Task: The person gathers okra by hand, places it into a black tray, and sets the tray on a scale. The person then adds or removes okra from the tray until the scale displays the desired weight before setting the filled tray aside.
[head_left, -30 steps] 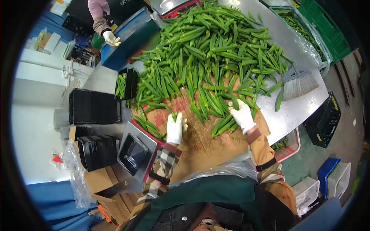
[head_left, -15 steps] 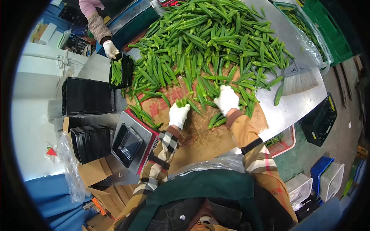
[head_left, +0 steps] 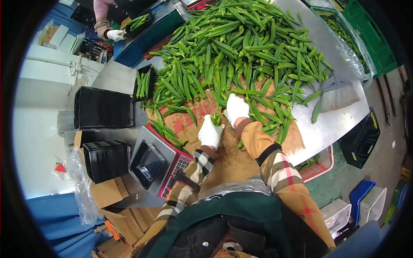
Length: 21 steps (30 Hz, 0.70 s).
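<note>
- Surrounding everything is a workroom with a green floor (head_left: 344,182). On it stand one green crate (head_left: 370,38), one black crate (head_left: 363,137) and one red basket (head_left: 322,167), which is tucked under the bench edge.
- One steel bench (head_left: 340,124) is bare and shiny along its right side.
- One great heap of okra (head_left: 245,43) lies on the bench. It has far too many pods to count and spreads from the far edge down to the hands.
- One sheet of brown cardboard (head_left: 232,161) with red print lies under the heap's near edge.
- Two stacks of empty black trays sit at the left, the larger stack (head_left: 103,107) beyond the smaller stack (head_left: 107,159).
- One scale (head_left: 174,165) with a red rim sits just left of the cardboard, with one empty tray (head_left: 147,164) on its pan.
- One brush (head_left: 340,96) lies on the bare steel to the right of the heap.
- One filled tray (head_left: 144,84) of pods sits at the heap's left edge.
- Two white-gloved hands of the person are close together over the cardboard.
  - The left hand (head_left: 211,132) has its fingers closed around a small bunch of pods (head_left: 216,118).
  - The right hand (head_left: 236,108) rests on pods at the heap's near edge; I cannot tell whether its fingers grip anything.
- One gloved hand of a co-worker (head_left: 115,34) shows at the far left corner.
</note>
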Tool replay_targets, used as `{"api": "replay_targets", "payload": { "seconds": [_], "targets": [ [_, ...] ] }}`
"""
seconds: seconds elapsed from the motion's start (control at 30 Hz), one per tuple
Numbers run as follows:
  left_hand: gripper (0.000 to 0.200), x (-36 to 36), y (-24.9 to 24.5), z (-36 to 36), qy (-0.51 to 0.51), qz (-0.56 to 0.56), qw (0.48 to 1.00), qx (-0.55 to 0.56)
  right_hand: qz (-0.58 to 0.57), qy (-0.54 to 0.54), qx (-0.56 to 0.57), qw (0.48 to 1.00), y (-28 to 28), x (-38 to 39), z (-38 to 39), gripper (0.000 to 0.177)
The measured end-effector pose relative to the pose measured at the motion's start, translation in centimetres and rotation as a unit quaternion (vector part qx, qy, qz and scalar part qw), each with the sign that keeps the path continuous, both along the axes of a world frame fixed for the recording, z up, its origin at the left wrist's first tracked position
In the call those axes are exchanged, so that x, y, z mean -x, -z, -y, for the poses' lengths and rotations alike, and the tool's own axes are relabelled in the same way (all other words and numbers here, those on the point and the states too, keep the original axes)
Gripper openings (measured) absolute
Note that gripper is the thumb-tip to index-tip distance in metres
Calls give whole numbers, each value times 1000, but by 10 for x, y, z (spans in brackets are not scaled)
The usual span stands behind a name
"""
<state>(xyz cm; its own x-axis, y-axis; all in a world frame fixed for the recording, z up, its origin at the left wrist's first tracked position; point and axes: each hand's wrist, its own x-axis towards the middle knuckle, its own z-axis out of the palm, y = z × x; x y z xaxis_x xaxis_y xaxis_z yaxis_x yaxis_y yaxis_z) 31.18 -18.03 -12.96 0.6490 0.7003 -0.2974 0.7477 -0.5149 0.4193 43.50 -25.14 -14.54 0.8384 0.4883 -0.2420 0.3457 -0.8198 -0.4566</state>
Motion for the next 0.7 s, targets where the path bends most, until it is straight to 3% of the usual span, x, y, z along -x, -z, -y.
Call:
{"api": "replay_targets", "payload": {
  "seconds": [0.1, 0.13, 0.17, 0.23, 0.3, 0.37, 0.4, 0.43, 0.5, 0.57, 0.63, 0.7],
  "targets": [
    [46, 24, 31, -37, -16, 112, 991, 76, -128, 50, -101, 985, -21, -20, 33, 55],
    [42, 25, 29, -46, -4, 130, 985, 117, -184, 61, -226, 955, -17, -27, 49, 54],
    [40, 20, 15, -44, 3, 111, 985, 131, -237, 70, -343, 906, -12, -33, 67, 53],
    [37, 7, -29, -35, 18, 72, 984, 162, -337, 52, -395, 853, -17, -46, 103, 48],
    [26, -4, -24, -9, 68, 155, 986, 3, -405, 123, -435, 795, -13, -42, 129, 33],
    [24, -21, -19, 8, 221, 200, 946, -126, -430, 161, -429, 778, -10, -36, 150, 31],
    [23, -29, -31, 19, 291, 144, 939, -110, -480, 202, -468, 714, -12, -30, 157, 33],
    [20, -29, -11, 23, 334, 248, 894, -168, -526, 240, -502, 643, -14, -22, 163, 34],
    [17, -27, 12, 28, 393, 179, 882, -190, -577, 262, -586, 505, -20, -6, 176, 43],
    [16, -19, 16, 29, 397, 115, 895, -170, -556, 259, -650, 449, -41, 8, 175, 44],
    [21, -5, 17, 26, 380, 73, 916, -109, -555, 262, -644, 457, -31, 15, 189, 43],
    [23, 1, -2, 20, 388, 114, 909, -106, -539, 273, -629, 489, -29, 18, 194, 42]
  ]
}}
